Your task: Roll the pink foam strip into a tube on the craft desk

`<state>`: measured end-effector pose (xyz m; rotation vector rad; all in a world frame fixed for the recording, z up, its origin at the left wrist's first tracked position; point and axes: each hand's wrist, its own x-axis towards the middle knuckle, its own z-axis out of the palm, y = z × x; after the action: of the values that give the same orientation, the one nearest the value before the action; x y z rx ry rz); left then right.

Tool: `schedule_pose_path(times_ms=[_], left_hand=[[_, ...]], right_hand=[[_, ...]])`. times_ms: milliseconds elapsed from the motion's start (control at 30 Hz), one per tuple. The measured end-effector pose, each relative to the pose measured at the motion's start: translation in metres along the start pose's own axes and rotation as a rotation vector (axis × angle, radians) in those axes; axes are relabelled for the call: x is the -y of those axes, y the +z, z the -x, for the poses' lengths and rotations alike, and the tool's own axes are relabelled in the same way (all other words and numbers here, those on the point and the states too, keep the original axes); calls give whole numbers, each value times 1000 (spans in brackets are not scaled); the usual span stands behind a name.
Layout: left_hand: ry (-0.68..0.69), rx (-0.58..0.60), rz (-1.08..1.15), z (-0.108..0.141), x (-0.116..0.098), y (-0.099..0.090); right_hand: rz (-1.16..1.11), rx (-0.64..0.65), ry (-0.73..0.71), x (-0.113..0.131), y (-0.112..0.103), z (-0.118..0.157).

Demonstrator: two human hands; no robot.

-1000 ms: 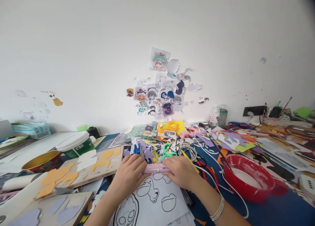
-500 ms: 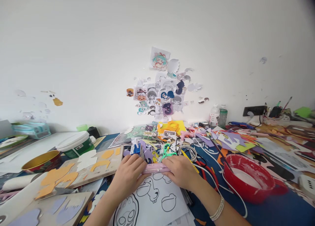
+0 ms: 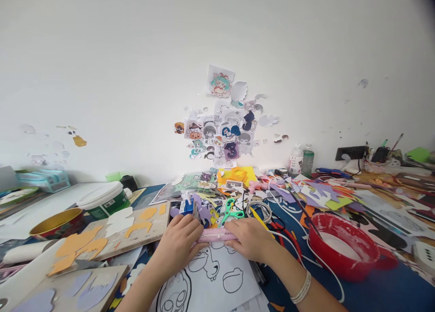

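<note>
Both my hands grip a pink rod-like bar (image 3: 217,234) lying crosswise over the top edge of a white sheet with black outline drawings (image 3: 234,280). My left hand (image 3: 181,237) is wrapped round its left end, and my right hand (image 3: 249,237) round its right end. The bar's ends are hidden under my fingers, and its exact kind is unclear. Just beyond the bar lie green-handled scissors (image 3: 232,212) and a small blue box (image 3: 188,207). A yellow pencil-like stick (image 3: 261,219) and a ring of tape (image 3: 260,210) are close to my right hand.
A red basin (image 3: 346,244) with whitish contents stands at right beside a white cable (image 3: 321,260). At left are boards with orange cutouts (image 3: 146,214) and purple cutouts (image 3: 79,282), a yellow-lined bowl (image 3: 59,221) and a lidded tub (image 3: 103,199). Two bottles (image 3: 302,160) stand near the wall.
The pink bar and both hands have shifted very slightly towards me over the drawing sheet. More of the green scissors now shows beyond my right hand.
</note>
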<state>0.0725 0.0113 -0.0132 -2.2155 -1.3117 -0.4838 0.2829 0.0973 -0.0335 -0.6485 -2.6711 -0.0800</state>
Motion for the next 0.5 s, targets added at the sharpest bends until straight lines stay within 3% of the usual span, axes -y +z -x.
schedule_pose_path(times_ms=[500], left_hand=[[-2, 1, 8, 1, 0, 1]], right_hand=[[-8, 4, 3, 0, -1, 0]])
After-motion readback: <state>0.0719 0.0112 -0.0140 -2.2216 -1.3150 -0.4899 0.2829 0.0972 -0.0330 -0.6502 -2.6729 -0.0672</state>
